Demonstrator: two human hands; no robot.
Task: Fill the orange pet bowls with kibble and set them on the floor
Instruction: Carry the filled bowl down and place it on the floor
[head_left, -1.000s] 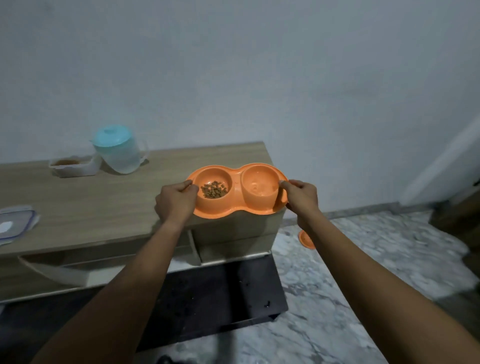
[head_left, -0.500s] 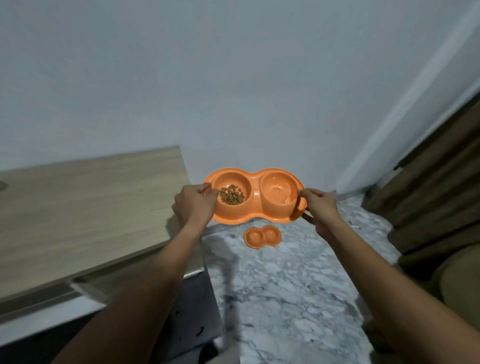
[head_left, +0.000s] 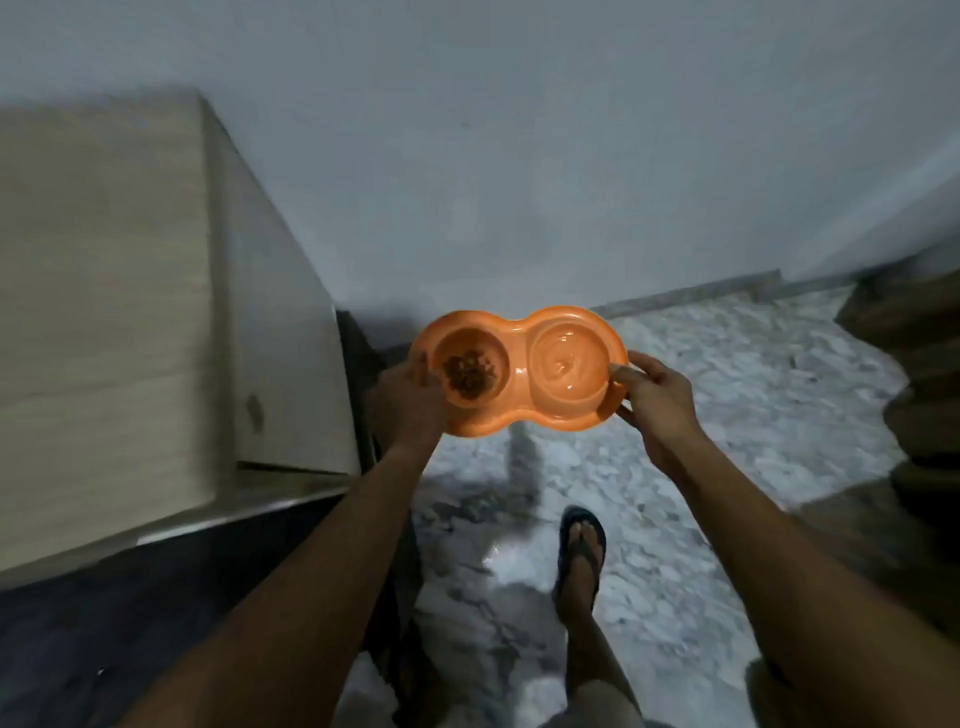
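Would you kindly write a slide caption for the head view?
Both hands, left and right, hold an orange double bowl, kibble in its left cup, above the marble floor.

Bare forearms, no sleeves; dark flip-flop (head_left: 583, 540) on one foot, w/ shorts hem at bottom

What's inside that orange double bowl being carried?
The orange double bowl holds a small pile of brown kibble in its left cup. The right cup looks empty, perhaps wet; blur hides the detail. The left hand covers part of the left rim.
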